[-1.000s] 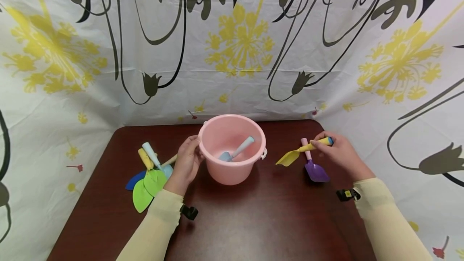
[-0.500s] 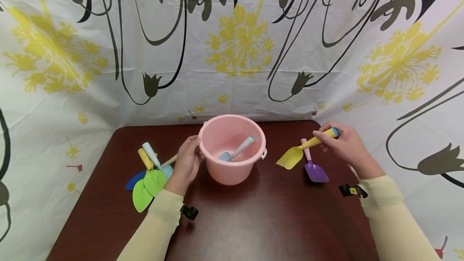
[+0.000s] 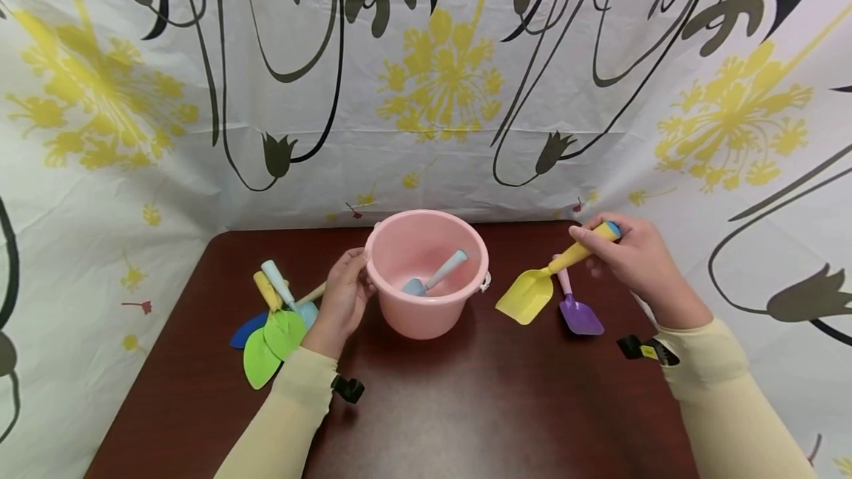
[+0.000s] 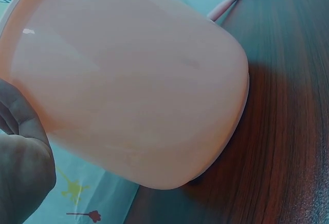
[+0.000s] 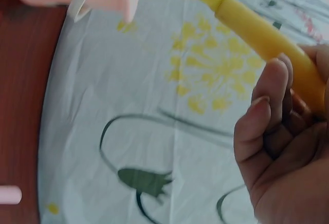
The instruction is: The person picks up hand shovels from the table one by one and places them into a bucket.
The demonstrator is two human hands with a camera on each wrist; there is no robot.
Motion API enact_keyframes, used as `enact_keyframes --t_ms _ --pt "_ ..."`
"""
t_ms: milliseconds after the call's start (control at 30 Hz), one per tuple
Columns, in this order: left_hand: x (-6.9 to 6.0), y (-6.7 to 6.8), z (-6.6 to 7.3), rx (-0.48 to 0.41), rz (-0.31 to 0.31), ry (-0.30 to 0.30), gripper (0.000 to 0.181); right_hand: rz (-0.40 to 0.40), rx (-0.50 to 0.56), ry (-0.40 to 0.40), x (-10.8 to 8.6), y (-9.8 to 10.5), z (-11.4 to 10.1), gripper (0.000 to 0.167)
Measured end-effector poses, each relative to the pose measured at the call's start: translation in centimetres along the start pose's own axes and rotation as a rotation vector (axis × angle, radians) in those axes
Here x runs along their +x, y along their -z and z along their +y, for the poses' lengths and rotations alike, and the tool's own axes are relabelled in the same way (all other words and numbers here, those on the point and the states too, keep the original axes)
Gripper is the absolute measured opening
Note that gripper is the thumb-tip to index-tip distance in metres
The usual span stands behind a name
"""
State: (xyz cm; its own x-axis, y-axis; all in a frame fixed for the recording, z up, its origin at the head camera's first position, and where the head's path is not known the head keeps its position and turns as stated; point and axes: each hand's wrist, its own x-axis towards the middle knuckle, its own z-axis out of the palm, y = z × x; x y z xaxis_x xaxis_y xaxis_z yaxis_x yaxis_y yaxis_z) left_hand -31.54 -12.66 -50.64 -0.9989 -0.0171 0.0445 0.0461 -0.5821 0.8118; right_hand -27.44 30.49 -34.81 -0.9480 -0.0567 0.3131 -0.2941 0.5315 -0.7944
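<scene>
A pink bucket (image 3: 426,316) stands at the middle of the table, and a light blue toy shovel (image 3: 447,269) lies inside it. My left hand (image 3: 346,294) grips the bucket's rim on its left side; the left wrist view shows the bucket's wall (image 4: 139,80) beside the curled fingers. My right hand (image 3: 639,261) holds a yellow toy shovel (image 3: 527,296) by its handle, blade pointing down and left, above the table. In the right wrist view the yellow handle (image 5: 267,34) lies in the fingers. Below and behind it rests a purple shovel (image 3: 580,315) with a pink handle.
Left of the bucket lies a pile of toy tools: green leaf-shaped blades (image 3: 262,357), a blue one (image 3: 248,331), a yellow handle (image 3: 266,290) and a light blue shovel (image 3: 278,283). A patterned cloth (image 3: 433,168) hangs behind the dark table (image 3: 452,412).
My right hand has risen and moved slightly right with the yellow shovel, whose blade has turned to face up more and swung a little left. The left hand and bucket have stayed put.
</scene>
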Motion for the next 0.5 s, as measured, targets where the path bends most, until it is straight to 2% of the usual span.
enact_keyframes --t_ms 133,367,500 --pt "0.0 0.1 0.0 0.003 -0.001 -0.003 0.016 0.002 0.004 0.007 0.3 -0.6 -1.4 0.031" --pt "0.0 0.0 0.0 0.002 0.002 -0.001 0.012 0.011 -0.011 0.066 1.2 -1.4 -3.3 0.030" --pt "0.0 0.1 -0.1 0.004 0.003 -0.001 0.012 0.019 0.028 0.070 2.0 -1.9 -4.4 0.033"
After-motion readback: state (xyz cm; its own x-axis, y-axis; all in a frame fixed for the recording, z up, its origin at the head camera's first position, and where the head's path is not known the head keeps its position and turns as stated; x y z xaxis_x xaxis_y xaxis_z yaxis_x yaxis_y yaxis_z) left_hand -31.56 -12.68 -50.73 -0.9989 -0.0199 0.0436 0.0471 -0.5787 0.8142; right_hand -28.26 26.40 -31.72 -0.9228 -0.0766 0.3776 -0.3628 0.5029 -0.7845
